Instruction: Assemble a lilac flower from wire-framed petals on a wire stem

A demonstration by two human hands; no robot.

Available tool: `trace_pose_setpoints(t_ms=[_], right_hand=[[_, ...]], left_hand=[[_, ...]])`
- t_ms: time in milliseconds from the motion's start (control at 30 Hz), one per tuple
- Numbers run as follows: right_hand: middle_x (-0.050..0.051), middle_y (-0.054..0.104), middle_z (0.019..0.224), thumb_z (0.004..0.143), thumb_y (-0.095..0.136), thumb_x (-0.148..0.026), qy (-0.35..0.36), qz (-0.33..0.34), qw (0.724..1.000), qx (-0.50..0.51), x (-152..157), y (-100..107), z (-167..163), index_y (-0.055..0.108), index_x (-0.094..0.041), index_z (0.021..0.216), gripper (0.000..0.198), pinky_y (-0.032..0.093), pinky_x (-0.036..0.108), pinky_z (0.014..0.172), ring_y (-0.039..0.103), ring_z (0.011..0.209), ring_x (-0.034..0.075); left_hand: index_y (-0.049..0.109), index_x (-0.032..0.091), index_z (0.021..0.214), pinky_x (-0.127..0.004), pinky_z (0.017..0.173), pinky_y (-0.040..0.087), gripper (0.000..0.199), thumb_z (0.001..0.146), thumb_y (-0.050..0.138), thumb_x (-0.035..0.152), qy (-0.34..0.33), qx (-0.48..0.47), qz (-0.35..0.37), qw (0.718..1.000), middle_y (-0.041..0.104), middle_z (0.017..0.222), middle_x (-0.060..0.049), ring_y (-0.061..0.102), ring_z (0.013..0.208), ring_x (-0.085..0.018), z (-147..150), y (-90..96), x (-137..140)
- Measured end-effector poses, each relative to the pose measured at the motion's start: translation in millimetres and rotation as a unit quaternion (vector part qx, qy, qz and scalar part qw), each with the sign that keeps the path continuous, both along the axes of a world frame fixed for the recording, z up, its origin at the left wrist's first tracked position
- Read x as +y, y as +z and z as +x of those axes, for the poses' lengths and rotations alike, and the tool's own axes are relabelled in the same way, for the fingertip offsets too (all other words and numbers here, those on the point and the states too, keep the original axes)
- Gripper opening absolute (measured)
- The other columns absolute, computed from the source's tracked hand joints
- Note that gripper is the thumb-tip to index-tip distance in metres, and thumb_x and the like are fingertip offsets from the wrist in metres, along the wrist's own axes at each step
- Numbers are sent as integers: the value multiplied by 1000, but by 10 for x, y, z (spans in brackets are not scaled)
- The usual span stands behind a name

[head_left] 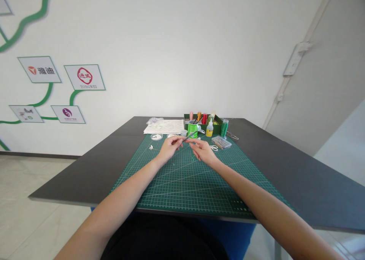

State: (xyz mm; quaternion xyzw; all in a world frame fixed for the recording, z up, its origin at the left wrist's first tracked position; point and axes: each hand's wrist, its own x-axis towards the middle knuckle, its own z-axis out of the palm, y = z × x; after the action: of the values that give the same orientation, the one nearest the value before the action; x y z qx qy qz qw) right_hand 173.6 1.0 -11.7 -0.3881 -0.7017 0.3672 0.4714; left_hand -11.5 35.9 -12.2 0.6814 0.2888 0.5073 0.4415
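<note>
Over the cutting mat (194,184), both of my hands meet fingertip to fingertip. A thin dark stick-like tool (190,135) slants up to the right from the fingers of my left hand (170,146), which are closed on its lower end. My right hand (203,150) reaches in from the other side. Its index finger is stretched toward the left fingertips and the other fingers are bent; anything small pinched there is too tiny to make out. White-handled scissors (213,148) lie just right of my right hand, and a small white piece (151,147) lies left of my left hand.
Behind my hands stand a bright green can (192,130) with tools in it and a yellow-labelled glue bottle (209,129). A dark green box (217,128) holds thread spools. White sheets (165,126), a shallow dish (156,137), a clear case (221,142) and a green-filled tube (224,127) are nearby.
</note>
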Motion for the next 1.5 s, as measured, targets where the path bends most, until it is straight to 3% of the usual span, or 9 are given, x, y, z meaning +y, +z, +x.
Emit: trace_pose_setpoints(t_ms=[667,1500], right_hand=[[-9,41,38,86,52,-44,-14,-4,1000,-14,-40,24,-28,67,-9,114,47,30,20,35,35,30,8],[-10,41,37,85,51,-43,-12,-5,1000,-18,-43,21,-23,67,-7,113,48,29,20,35,34,30,8]], left_hand=[[73,13,97,-20,44,29,35,75,74,40,0,-9,8,1000,56,62,1,39,47,-7,9,-22,31],[70,12,101,-19,42,35,39,76,73,41,-22,11,4,1000,50,63,3,42,46,-6,26,2,5]])
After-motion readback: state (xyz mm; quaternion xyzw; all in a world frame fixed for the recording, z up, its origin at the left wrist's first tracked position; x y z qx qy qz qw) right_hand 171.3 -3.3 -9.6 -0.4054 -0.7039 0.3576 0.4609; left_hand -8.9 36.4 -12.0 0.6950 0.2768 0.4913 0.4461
